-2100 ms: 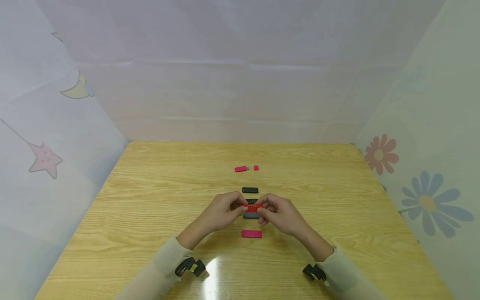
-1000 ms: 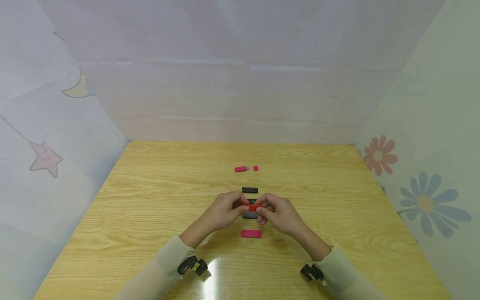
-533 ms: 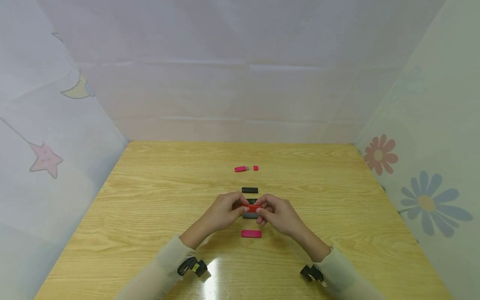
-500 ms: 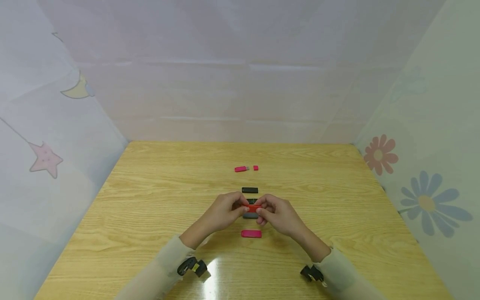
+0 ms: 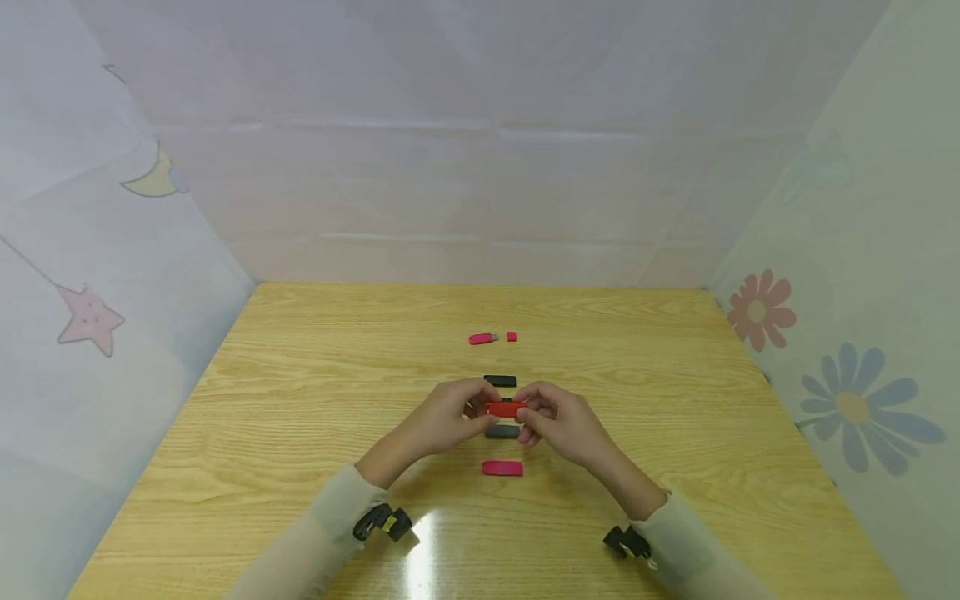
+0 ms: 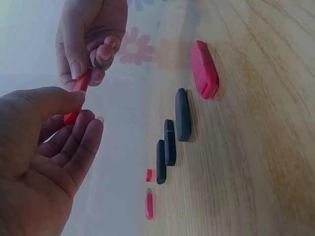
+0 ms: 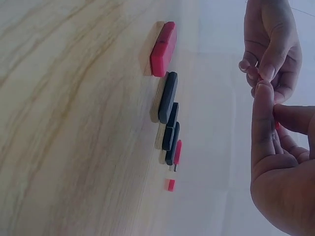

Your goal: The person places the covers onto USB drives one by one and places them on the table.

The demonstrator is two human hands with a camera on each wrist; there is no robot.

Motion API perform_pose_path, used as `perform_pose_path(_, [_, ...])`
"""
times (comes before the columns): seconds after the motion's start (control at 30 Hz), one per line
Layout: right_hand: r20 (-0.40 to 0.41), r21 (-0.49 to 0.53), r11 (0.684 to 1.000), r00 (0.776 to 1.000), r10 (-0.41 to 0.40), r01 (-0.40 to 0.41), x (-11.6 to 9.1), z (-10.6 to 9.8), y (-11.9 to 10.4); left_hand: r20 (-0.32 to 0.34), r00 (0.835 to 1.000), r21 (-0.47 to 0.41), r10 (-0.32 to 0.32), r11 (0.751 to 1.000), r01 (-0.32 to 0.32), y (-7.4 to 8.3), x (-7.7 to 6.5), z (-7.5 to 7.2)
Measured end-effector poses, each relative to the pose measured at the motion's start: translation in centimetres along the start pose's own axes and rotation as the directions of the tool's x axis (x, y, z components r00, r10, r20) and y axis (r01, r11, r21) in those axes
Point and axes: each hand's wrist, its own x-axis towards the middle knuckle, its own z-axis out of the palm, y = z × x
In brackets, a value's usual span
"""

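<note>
A red USB stick (image 5: 506, 409) is held level between both hands, above the table. My right hand (image 5: 558, 421) pinches its right end between thumb and fingers. At the left end, the thumb and index finger of my left hand (image 5: 450, 417) lie along the stick's lower and upper edges. The other left fingers curve loosely in the left wrist view. Below the hands lie a dark grey USB stick (image 5: 502, 432) and a black one (image 6: 170, 142), mostly hidden in the head view. Nearest me is a pink USB stick (image 5: 502, 468).
Another black USB stick (image 5: 500, 381) lies just beyond the hands. Farther back is an uncapped pink USB stick (image 5: 481, 338), its metal plug showing, with its pink cap (image 5: 512, 337) to the right. The wooden table (image 5: 337, 367) has patterned sheets around it.
Both hands and the red stick have risen a little and shifted away from me. The left thumb has slid off the stick's face to its lower edge. The other sticks stay put.
</note>
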Motion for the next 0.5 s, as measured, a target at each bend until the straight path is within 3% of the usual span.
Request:
perform_pose_path(0.27, [0.014, -0.005, 1.0, 1.0, -0.024, 0.024, 0.5, -0.2, 0.2, -0.02, 1.0, 0.044, -0.021, 0.999, 0.022, -0.4, 0.5, -0.2])
perform_pose_path(0.5, [0.014, -0.078, 0.996, 0.999, -0.038, 0.039, 1.5, -0.4, 0.3, -0.028, 0.999, 0.063, -0.017, 0.998, 0.019, -1.2, 1.2, -0.5])
